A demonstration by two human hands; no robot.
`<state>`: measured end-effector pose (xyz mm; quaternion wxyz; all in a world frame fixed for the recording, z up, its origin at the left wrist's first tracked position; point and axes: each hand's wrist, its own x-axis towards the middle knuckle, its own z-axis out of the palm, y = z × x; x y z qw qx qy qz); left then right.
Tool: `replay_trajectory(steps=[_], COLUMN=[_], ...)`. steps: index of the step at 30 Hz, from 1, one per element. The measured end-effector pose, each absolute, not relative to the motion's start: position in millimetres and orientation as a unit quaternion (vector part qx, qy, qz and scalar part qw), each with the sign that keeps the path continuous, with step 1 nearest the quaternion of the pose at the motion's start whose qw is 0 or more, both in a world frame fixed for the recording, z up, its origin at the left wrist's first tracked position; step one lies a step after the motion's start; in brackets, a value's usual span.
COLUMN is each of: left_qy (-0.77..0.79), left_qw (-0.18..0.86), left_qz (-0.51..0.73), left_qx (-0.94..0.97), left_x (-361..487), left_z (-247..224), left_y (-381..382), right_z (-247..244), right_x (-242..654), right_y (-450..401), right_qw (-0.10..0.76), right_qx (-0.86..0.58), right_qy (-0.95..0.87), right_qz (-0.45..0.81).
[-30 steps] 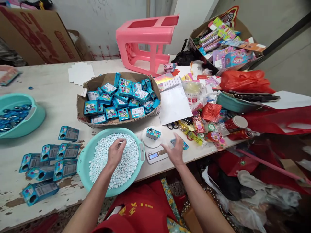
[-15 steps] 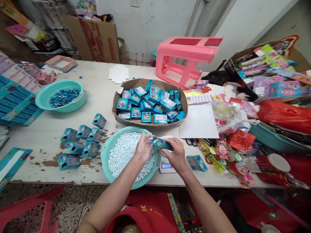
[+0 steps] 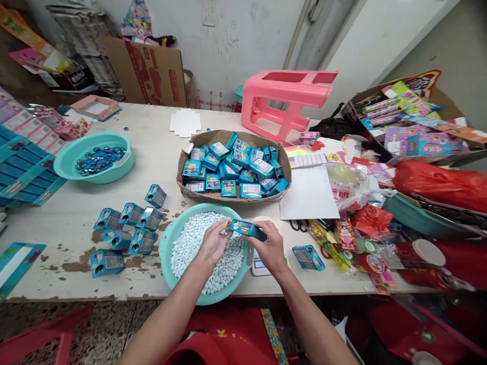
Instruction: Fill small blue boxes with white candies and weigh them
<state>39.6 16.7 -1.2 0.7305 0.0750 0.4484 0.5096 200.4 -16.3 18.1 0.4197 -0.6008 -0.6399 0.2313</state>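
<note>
My right hand (image 3: 271, 248) grips a small blue candy box (image 3: 245, 229), tilted above the basin with its round opening toward the left. My left hand (image 3: 215, 242) is curled at that opening, with a few white candies showing at its fingers. Below both hands, a turquoise basin (image 3: 164, 253) holds many small white candies (image 3: 190, 243). A digital scale (image 3: 261, 268) lies beside the basin, partly hidden by my right hand. Another blue box (image 3: 309, 257) lies on the table right of the scale.
Behind the basin, a cardboard tray (image 3: 234, 196) is full of blue boxes. Several blue boxes (image 3: 141, 242) stand at left, near a second basin (image 3: 95, 177) with shiny blue pieces. A pink stool (image 3: 285, 91) lies at the back; scissors (image 3: 299, 225) and wrapped sweets crowd the right.
My left hand has turned and curled from an open palm to closed fingers at the box's opening. The box in my right hand has shifted slightly left. The camera view has tilted a little.
</note>
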Motion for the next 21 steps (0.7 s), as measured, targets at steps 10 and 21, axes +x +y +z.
replay_trajectory(steps=[10, 21], left_qy=[0.648, 0.694], left_qw=[0.445, 0.424], left_qz=[0.265, 0.151], left_qx=[0.559, 0.562], left_x=[-23.4, -14.3], left_z=[-36.8, -32.6], left_y=[26.3, 22.3], right_z=[-38.9, -88.3], right_x=[269.4, 285.5], right_y=[-28.0, -33.6], right_qw=[0.567, 0.551], right_qx=[-0.638, -0.682], right_qy=[-0.412, -0.378], right_qz=[0.319, 0.297])
